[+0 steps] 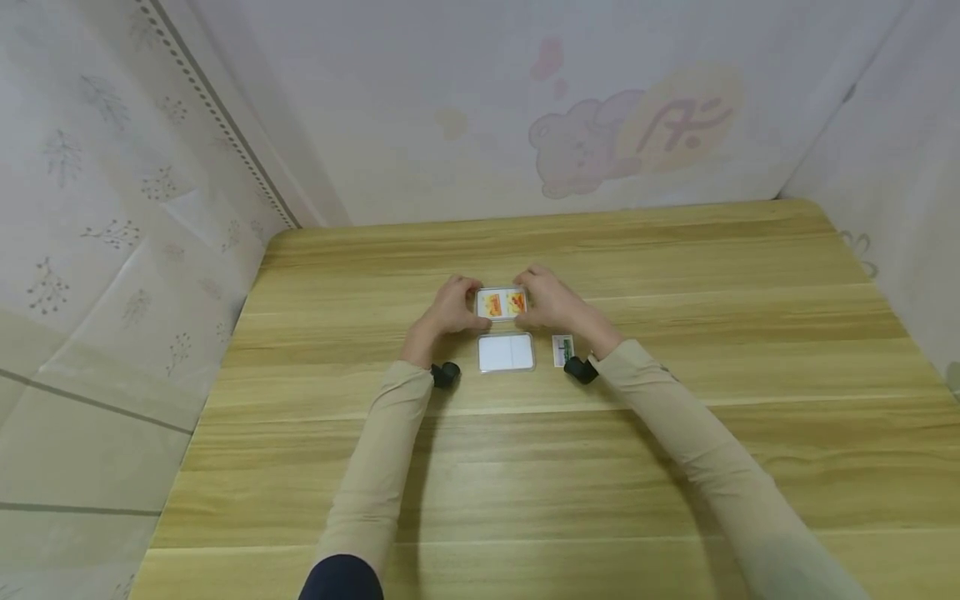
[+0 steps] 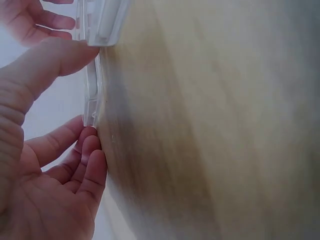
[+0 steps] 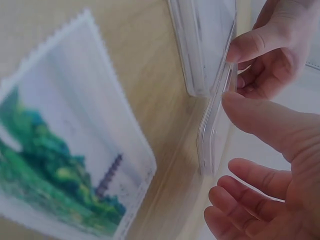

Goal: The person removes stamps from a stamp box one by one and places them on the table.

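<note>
A clear plastic case with two orange-and-yellow stamp-like pictures under it or in it lies between both hands. My left hand grips its left end, with thumb at the front corner and fingers curled at the far side. Opposite, my right hand holds the right end between thumb and fingers. In the right wrist view the right thumb meets the front edge of the case. Just nearer to me, a second clear case with a white insert rests on the table.
A perforated stamp, showing green hills and a pagoda, lies on the wooden table right of the nearer case, close to my right wrist. Black wrist cameras hang under both wrists. A printed curtain stands behind the table's far edge.
</note>
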Motion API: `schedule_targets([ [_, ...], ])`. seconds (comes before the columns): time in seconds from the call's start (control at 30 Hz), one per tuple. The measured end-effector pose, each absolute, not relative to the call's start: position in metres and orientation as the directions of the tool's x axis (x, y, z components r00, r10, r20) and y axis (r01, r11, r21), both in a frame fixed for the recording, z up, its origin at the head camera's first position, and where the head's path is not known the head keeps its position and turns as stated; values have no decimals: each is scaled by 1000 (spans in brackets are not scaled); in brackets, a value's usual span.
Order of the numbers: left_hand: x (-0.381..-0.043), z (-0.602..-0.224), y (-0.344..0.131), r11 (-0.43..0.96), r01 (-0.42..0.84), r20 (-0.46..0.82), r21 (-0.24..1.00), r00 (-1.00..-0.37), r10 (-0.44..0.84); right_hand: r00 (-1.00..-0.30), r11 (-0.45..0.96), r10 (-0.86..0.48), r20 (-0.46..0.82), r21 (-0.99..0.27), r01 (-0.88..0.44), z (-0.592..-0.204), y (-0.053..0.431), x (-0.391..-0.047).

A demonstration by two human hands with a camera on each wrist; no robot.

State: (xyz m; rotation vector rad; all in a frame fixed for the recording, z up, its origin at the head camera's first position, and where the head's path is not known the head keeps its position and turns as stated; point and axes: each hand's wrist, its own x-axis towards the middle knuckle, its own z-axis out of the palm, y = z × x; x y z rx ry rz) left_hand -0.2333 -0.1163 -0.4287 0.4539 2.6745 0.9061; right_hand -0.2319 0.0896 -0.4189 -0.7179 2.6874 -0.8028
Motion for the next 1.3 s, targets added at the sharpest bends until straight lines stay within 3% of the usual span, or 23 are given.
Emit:
schedule_targets([
  [0.3, -237, -430, -115, 765, 191, -185, 615, -908, 375, -828, 735, -552, -95, -525, -430, -419, 88, -239],
  [1.3, -237, -431, -113, 778, 209, -180, 593, -907, 381, -784, 703, -603, -145, -561, -437, -418, 88, -253],
])
